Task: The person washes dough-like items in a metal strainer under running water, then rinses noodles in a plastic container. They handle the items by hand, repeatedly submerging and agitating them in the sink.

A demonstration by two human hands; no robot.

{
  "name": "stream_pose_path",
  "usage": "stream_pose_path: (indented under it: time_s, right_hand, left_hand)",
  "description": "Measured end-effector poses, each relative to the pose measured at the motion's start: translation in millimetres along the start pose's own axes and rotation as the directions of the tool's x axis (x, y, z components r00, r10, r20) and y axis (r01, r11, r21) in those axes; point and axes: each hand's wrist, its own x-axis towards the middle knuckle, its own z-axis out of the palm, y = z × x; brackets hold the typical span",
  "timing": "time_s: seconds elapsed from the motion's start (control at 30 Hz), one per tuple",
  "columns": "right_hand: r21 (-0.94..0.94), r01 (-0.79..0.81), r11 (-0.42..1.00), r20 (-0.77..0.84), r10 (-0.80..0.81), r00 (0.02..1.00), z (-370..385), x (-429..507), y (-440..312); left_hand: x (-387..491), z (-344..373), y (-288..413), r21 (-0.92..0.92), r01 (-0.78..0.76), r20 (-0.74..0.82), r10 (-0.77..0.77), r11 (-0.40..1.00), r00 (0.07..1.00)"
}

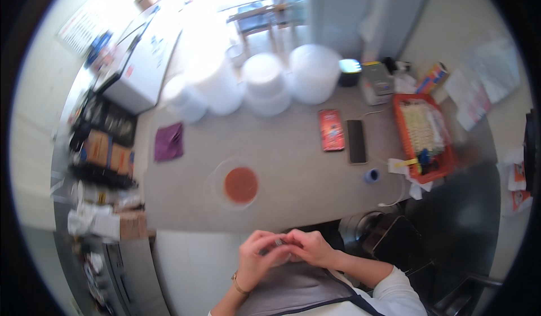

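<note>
Just beyond the near edge of a grey table (291, 197), my left hand (260, 254) and my right hand (310, 248) meet in front of my apron. Their fingertips come together around a small item (279, 242), partly hidden and too blurred to name. A clear round bowl (217, 187) with red-orange contents stands on the table ahead of my left hand. A folded purple cloth (168, 142) lies farther left. Toward the right are a red patterned packet or case (331, 130), a dark smartphone (357, 142) and a small blue cup-like object (372, 175).
Several white plastic tubs (315, 75) line the table's far side. An orange-red basket (399, 117) of packets stands at the right, near a white cable (399, 197) and a grey device (376, 83). Cardboard boxes (133, 225) sit at the left; a dark stool-like object (393, 235) is below right.
</note>
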Motion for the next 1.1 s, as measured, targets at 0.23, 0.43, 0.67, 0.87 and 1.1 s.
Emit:
stream_pose_path:
  time_s: [0.23,0.43,0.67,0.87,1.1]
  right_hand:
    - [-0.251,0.506,0.825,0.403,-0.386,0.83,191.7,49.9,-41.6]
    - [-0.279,0.419,0.864,0.582,-0.195,0.79,303.1,60.6,-37.5]
    - [0.681,-0.174,0.712,-0.488,0.618,0.617,189.3,137.0,71.7]
    - [0.67,-0.118,0.733,-0.454,0.529,0.717,153.3,156.9,119.6]
    - [0.651,0.046,0.757,-0.527,0.407,0.746,171.3,118.7,100.7]
  left_hand:
    - [-162.3,-112.7,-93.4,-0.034,0.161,-0.5,-0.156,0.986,0.852]
    - [-301.3,-192.1,-168.1,-0.066,0.283,-0.65,-0.256,0.957,0.715]
    - [-389.0,-247.0,-212.9,-0.45,0.146,-0.705,-0.451,0.881,0.547]
    - [-383.4,-240.9,-198.0,-0.568,0.268,-0.496,-0.584,0.778,0.643]
    - [-387.6,-247.1,-226.1,-0.427,0.43,-0.134,-0.525,0.796,0.84]
